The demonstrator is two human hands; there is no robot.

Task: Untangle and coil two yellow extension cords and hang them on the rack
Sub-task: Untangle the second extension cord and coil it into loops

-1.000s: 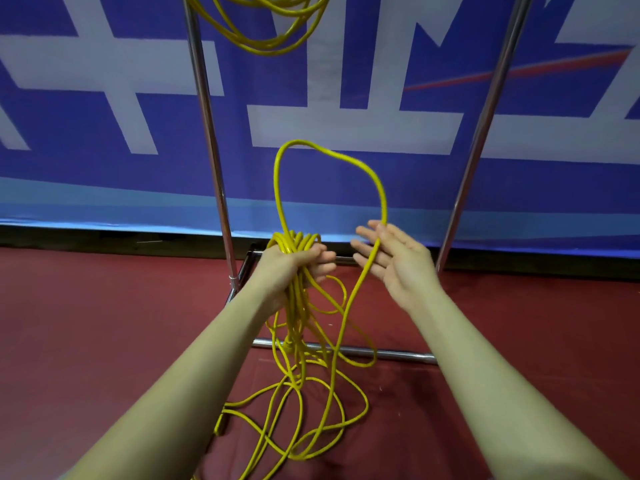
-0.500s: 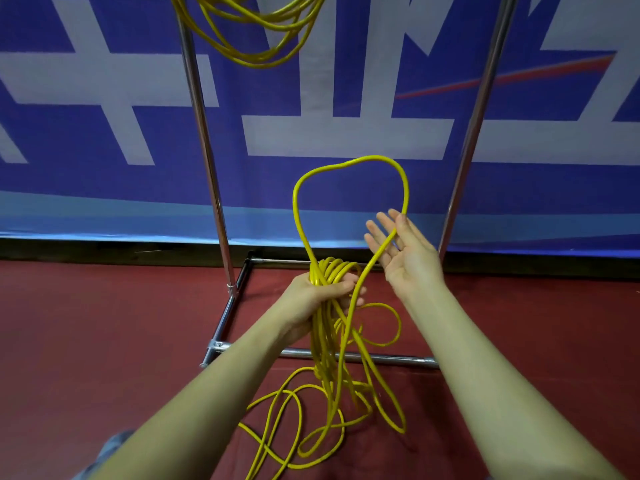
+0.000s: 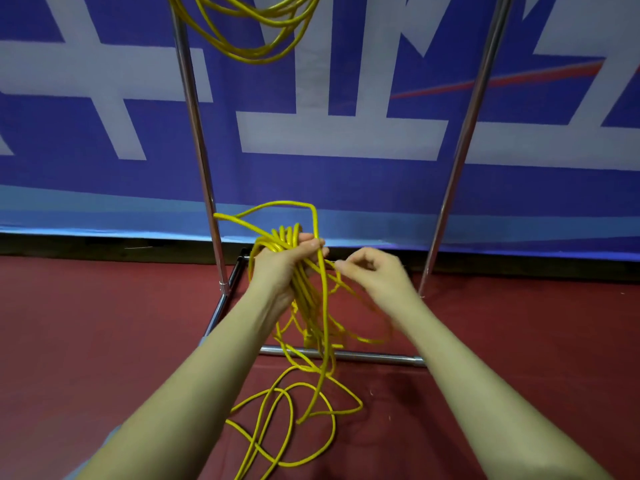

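Coil (image 3: 249, 32) hanging on rack (image 3: 201, 161), loose cord (image 3: 294, 403) before it, perhaps touching

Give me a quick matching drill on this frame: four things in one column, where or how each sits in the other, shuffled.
Things:
1. left hand
2. right hand
3. hanging coil
4. loose cord loops

States:
A. draped high on the rack, top of view
B. lying on the red floor
C. grips a bundle of coiled loops
D. fingers curled at a strand beside the bundle

Pairs: 1-C, 2-D, 3-A, 4-B
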